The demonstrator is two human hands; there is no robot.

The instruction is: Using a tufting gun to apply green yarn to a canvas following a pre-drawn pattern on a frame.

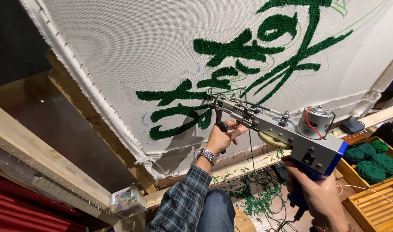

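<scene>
Gripping tufting gun (278,129): right hand (316,193) rear, left hand (222,137) front

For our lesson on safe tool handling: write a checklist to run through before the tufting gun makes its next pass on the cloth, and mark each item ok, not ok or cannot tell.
1. Left hand grips the front handle: ok.
2. Right hand grips the blue rear handle: ok.
3. Tufting gun tip meets the cloth at the green tufted lines: ok.
4. Green yarn runs free to the gun: cannot tell.
5. Cloth taut on the wooden frame: ok where visible.
6. Floor free of yarn scraps: not ok.
</scene>
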